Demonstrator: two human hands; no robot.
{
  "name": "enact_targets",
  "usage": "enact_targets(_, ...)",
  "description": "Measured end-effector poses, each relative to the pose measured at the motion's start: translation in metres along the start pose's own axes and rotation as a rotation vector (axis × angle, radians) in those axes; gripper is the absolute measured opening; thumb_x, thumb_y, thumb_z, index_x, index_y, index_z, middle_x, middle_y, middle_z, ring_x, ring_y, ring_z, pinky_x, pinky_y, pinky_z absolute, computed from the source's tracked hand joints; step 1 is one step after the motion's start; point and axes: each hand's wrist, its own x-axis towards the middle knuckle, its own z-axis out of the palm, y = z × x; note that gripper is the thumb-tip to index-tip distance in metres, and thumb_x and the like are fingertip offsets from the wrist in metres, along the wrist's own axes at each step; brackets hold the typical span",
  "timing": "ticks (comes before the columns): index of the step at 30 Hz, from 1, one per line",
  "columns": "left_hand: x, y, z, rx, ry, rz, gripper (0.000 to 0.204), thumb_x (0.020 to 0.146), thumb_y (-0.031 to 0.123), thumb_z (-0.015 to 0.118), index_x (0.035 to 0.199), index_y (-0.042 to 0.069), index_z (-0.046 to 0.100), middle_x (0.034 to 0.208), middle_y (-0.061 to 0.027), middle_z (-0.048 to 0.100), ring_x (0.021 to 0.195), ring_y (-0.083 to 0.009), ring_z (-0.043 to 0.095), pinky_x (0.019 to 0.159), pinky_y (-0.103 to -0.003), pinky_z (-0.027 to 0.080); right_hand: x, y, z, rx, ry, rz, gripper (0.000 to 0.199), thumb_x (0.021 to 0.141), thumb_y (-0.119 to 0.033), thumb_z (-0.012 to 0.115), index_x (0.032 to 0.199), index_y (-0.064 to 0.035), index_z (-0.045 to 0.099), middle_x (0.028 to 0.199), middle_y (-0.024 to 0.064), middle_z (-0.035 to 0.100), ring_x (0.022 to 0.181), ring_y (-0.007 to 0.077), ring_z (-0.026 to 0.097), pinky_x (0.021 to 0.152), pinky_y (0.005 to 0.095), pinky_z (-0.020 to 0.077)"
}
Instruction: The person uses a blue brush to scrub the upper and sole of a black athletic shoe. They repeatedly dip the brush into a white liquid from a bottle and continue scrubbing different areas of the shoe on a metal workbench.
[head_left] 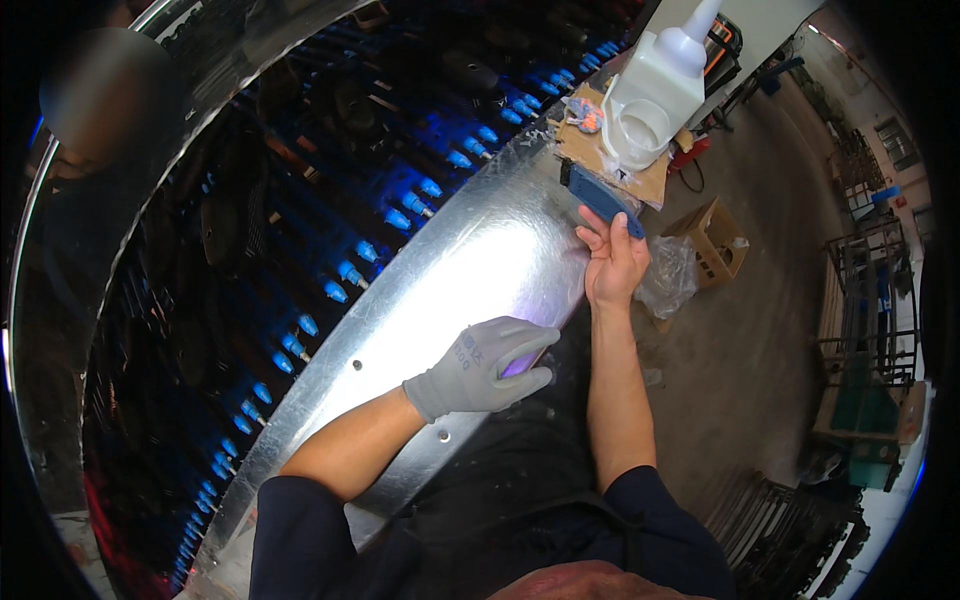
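Observation:
My left hand (pixel 480 368), in a grey glove, is low over the near edge of a shiny metal ledge (pixel 440 280). Its fingers and thumb are curved but apart, and a purple-lit patch shows in the gap between them. I see nothing held there. My bare right hand (pixel 613 260) is raised beyond the ledge's right side. Its thumb and fingers grip the near end of a long, flat blue piece (pixel 603 198) with a dark far end. The piece slants toward the cardboard; its exact kind is unclear.
Beyond the ledge, a dark machine (pixel 340 120) carries a curved line of blue fittings (pixel 397 217). A white spouted container (pixel 660 85) and a clear cup (pixel 640 130) stand on cardboard (pixel 645 185). Plastic (pixel 668 280) and an open carton (pixel 722 240) lie right. Another person is at upper left.

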Motion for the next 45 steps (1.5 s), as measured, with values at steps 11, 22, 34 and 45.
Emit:
enact_targets(11,0.013,0.001,-0.009,0.062,-0.138,-0.107,0.046,0.091,0.025,0.079,0.129,0.001,0.069,0.115,-0.0183,0.075,0.104,-0.0371,0.073,0.092,-0.044,0.058,0.016,0.001,-0.004,-0.063,0.058,0.094,0.028,0.106,-0.014,0.065,0.124,0.0079,0.066,0.113,0.0219,0.075,0.1,0.0307,0.077,0.075,0.0341,0.0664)
enact_targets(22,0.033,-0.006,-0.026,-0.849,0.08,-0.647,0.038,0.1,0.018,0.072,0.133,0.0,0.068,0.111,-0.013,0.077,0.1,-0.0204,0.073,0.089,-0.036,0.061,0.057,-0.02,-0.009,0.056,0.223,0.237,0.025,0.102,-0.018,0.068,0.108,0.0053,0.063,0.09,0.0182,0.073,0.07,0.0227,0.073,0.059,0.0315,0.0606)
enact_targets(34,0.245,-0.206,-0.148,0.247,1.011,-0.648,0.055,0.087,0.015,0.084,0.136,0.001,0.064,0.125,-0.0146,0.071,0.113,-0.0225,0.069,0.097,-0.037,0.056,0.034,-0.02,0.018,-0.145,0.26,0.12,0.031,0.102,-0.01,0.07,0.124,0.0073,0.058,0.084,0.0085,0.069,0.06,0.0111,0.065,0.053,0.026,0.0561)
enact_targets(45,0.25,-0.227,-0.14,-0.013,1.115,-0.758,0.042,0.086,0.004,0.08,0.127,0.001,0.07,0.115,-0.0128,0.074,0.105,-0.0203,0.072,0.094,-0.038,0.058,0.036,-0.018,0.011,-0.144,0.213,0.05,0.029,0.1,-0.016,0.075,0.114,0.0034,0.058,0.081,0.0085,0.069,0.057,0.0111,0.065,0.05,0.0258,0.0555)
